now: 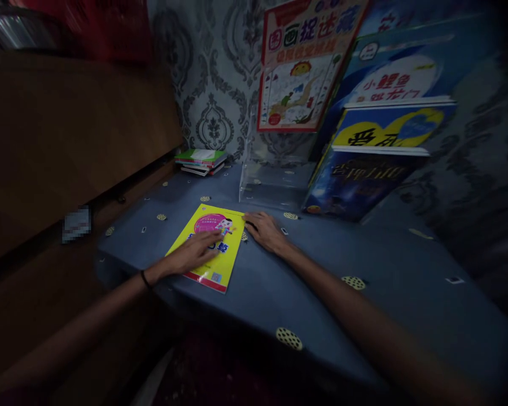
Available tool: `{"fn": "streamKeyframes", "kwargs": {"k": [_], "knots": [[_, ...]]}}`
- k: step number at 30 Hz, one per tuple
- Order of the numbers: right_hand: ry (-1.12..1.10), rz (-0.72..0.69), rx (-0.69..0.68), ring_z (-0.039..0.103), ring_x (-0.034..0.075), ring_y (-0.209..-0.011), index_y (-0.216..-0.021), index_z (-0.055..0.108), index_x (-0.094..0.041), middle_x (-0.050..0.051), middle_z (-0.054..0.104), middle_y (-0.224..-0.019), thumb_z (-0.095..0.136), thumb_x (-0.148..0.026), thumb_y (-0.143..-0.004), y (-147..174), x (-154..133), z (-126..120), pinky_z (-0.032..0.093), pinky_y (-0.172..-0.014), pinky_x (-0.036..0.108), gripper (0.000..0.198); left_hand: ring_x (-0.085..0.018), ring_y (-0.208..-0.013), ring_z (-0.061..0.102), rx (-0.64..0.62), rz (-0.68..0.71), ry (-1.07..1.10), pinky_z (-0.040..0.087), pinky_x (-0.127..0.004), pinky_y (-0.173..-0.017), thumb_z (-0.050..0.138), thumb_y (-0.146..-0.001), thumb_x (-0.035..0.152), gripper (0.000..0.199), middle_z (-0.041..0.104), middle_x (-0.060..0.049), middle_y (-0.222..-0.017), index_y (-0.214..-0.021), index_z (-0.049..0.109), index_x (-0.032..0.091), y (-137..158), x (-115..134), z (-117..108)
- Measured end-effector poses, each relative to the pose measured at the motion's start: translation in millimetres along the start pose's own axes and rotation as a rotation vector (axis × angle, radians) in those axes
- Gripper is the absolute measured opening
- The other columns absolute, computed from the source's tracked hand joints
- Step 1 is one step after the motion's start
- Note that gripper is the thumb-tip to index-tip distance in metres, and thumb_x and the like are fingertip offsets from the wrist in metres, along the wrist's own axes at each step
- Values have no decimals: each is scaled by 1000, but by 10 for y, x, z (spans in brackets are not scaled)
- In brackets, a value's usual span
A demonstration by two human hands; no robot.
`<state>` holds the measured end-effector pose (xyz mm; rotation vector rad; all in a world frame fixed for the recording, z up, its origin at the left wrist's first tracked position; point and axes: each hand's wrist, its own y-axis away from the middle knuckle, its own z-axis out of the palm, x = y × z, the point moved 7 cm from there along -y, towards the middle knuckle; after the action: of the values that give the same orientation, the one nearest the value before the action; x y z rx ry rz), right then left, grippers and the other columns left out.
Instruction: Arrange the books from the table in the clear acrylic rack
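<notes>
A yellow workbook with a pink bubble and a cartoon child on its cover lies on the blue-grey tablecloth. Across the middle of the cover rests my left hand, its fingers stretched out flat and hiding part of the title. A dark band circles the left wrist. At the workbook's upper right corner is my right hand, palm down, with fingers extended and their tips at the cover's edge. Neither hand grips anything.
Behind the hands stands a clear acrylic rack. Several picture books lean in tiers on the right, with a red-bordered book beside them. A small stack of books lies at the back left. A brown wooden cabinet borders the left.
</notes>
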<state>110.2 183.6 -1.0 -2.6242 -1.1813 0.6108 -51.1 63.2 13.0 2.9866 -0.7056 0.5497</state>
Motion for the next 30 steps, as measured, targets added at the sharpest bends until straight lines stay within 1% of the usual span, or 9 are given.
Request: {"fn": "streamKeyframes", "kwargs": {"k": [4, 8, 12, 18, 20, 22, 25, 28, 30], "knots": [[-9, 2, -3, 61, 27, -113, -117, 68, -14, 15, 70, -125, 47, -23, -100, 1, 6, 17, 43, -100, 40, 29, -25, -150, 32, 37, -187, -119, 26, -49, -123, 26, -104, 51, 62, 36, -11, -162, -154, 35, 17, -246, -585, -138], [-7, 3, -4, 61, 27, -114, -118, 68, -16, 14, 71, -124, 47, -23, -99, -3, 11, 41, 43, -100, 41, 29, -30, -152, 28, 55, -259, -129, 20, -55, -122, 23, -103, 50, 64, 34, -15, -162, -153, 36, 13, -395, -849, -152], [-4, -6, -5, 61, 29, -114, -120, 68, -16, 14, 71, -125, 46, -25, -99, -2, 28, 49, 44, -99, 43, 32, -29, -151, 29, 63, -262, -142, 20, -54, -122, 26, -102, 51, 62, 34, -15, -162, -152, 38, 15, -428, -870, -135], [8, 1, 2, 54, 35, -128, -122, 68, -14, 17, 65, -135, 44, -26, -99, 58, -9, 38, 41, -105, 54, 35, -29, -148, 35, 119, -243, -137, 24, -52, -120, 31, -102, 48, 58, 40, -15, -159, -148, 44, 16, -422, -855, -130], [5, -48, 33, 53, 34, -130, -117, 71, -15, 17, 67, -132, 44, -26, -100, 48, -171, 34, 39, -107, 56, 34, -29, -146, 37, 148, -225, -121, 25, -50, -120, 32, -102, 46, 56, 44, -15, -157, -145, 47, 14, -429, -858, -129], [-38, -158, 25, 57, 31, -126, -114, 72, -17, 15, 70, -128, 45, -26, -101, -14, -430, 85, 41, -107, 54, 32, -28, -144, 41, 184, -208, -101, 28, -48, -119, 32, -103, 42, 53, 48, -16, -154, -142, 51, 12, -431, -876, -140], [-141, -320, -84, 61, 26, -123, -119, 70, -18, 12, 70, -128, 45, -26, -102, -219, -808, 276, 44, -107, 48, 32, -25, -138, 49, 250, -172, -3, 35, -44, -116, 29, -104, 38, 49, 57, -15, -145, -135, 56, 13, -408, -923, -184], [-178, -388, -121, 58, 25, -127, -121, 67, -18, 12, 68, -131, 45, -23, -101, -524, -975, 444, 42, -111, 49, 31, -24, -125, 60, 345, -149, 190, 45, -42, -108, 29, -104, 40, 47, 64, -14, -136, -133, 57, 16, -351, -986, -236], [-184, -418, -140, 60, 26, -123, -117, 68, -15, 14, 69, -125, 43, -21, -101, -717, -985, 542, 43, -110, 49, 30, -24, -121, 62, 384, -134, 224, 47, -42, -106, 30, -104, 37, 44, 65, -14, -134, -135, 54, 16, -320, -995, -238]]}}
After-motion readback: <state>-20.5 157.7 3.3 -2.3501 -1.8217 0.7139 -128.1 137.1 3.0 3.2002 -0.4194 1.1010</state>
